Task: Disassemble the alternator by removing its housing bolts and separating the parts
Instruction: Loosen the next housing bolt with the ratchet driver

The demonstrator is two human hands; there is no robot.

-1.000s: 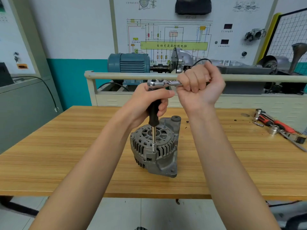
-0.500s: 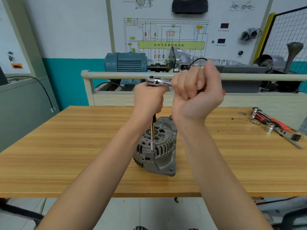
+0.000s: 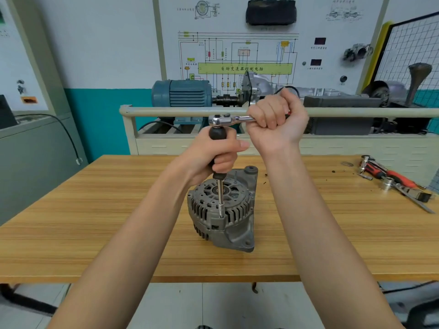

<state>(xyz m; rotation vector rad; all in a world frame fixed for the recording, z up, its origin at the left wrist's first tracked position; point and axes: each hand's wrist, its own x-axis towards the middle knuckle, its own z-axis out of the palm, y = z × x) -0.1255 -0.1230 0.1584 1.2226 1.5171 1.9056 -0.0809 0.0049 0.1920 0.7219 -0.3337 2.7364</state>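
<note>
on the wooden table (image 3: 95, 233), near its middle and a little toward the front edge, the alternator (image 3: 221, 214) stands with its slotted round face turned up and toward the camera, a mounting ear at the back right and another at the front right. a thin steel extension (image 3: 221, 195) rises upright from a point on the near rim of the housing, its lower tip set into the rim; the bolt under it cannot be made out. the extension runs up into a black handle (image 3: 217, 138), and the left hand (image 3: 213, 155) is wrapped around that handle, fingers curled over the front, thumb pointing right, forearm coming up from the lower left. on top of the handle sits the chrome head of a ratchet (image 3: 223, 120), lying level, its shank reaching to the right into the right hand (image 3: 276, 122). that hand is clenched in a fist round the ratchet's grip, knuckles toward the camera, wrist bent, forearm rising steeply from the lower right. both hands are held well above the alternator. at the table's far right lie loose tools (image 3: 394, 181), among them red-handled ones and a socket. behind the table a pale rail (image 3: 166, 112) runs across, with a blue motor (image 3: 181, 93) and a wiring diagram board (image 3: 237, 55) beyond
</note>
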